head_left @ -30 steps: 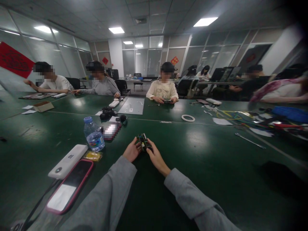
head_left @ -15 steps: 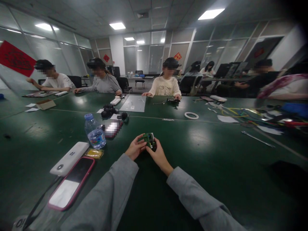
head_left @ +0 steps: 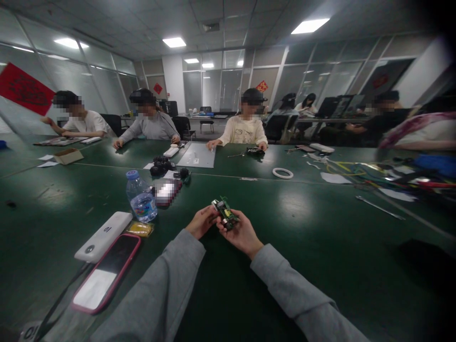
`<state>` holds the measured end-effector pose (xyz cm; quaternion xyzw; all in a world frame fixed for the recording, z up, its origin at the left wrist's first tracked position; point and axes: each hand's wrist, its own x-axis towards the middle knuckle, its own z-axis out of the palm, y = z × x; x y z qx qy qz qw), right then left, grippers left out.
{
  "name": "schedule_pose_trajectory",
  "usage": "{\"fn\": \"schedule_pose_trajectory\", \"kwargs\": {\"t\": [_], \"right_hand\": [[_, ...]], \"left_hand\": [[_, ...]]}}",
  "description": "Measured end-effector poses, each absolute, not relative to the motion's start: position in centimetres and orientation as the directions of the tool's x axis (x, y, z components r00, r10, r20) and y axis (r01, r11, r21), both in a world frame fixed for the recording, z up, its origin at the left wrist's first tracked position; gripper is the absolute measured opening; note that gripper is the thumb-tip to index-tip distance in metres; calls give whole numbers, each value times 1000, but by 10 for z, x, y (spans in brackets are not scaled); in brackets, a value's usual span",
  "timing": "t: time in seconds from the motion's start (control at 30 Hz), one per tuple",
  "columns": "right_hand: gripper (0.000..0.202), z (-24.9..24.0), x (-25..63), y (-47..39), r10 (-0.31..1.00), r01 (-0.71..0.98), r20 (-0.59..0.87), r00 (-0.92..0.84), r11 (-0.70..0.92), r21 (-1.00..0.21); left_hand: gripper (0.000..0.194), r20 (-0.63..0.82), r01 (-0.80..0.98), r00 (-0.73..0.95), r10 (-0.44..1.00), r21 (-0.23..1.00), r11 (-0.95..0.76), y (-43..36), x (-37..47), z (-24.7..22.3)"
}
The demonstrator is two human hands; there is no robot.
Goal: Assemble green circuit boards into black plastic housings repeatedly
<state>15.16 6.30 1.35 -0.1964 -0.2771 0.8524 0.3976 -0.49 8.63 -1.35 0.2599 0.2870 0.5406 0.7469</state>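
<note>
A small green circuit board point(head_left: 228, 214) with silver and yellow parts is held just above the green table, tilted, between both my hands. The fingers of my left hand point(head_left: 203, 222) are closed on its left side. My right hand point(head_left: 244, 232) grips it from the right and below, thumb near the lower edge. Part of the board is hidden behind my fingers.
To my left are a water bottle point(head_left: 141, 199), a white power bank point(head_left: 104, 237), a yellow packet point(head_left: 140, 229) and a pink-cased phone point(head_left: 107, 275). Farther off lie a white ring point(head_left: 282, 173), a metal rod point(head_left: 379, 207) and tangled cables point(head_left: 356, 166). Several people sit across the table.
The circuit board has been turned in my hands, so its face with silver and yellow parts now shows. My right hand has shifted slightly right and down.
</note>
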Motion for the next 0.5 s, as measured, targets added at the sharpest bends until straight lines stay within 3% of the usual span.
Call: {"fn": "schedule_pose_trajectory", "kwargs": {"t": [0.13,0.23,0.37,0.5], "right_hand": [[38,10,147,58,748,-566,-88,-658,-567,-598],[37,8,147,62,771,-535,-140,-621,-548,-643],[29,5,149,69,851,-527,-122,-510,-421,-738],[37,-1,149,72,901,-440,-36,-431,-245,-864]], "left_hand": [[36,-100,-600,277,956,758,254,86,-6,-19],[35,-57,-612,227,972,768,188,88,-6,-21],[41,-40,-617,169,985,775,137,91,-6,-20],[42,-23,-596,115,993,798,87,92,-5,-19]]}}
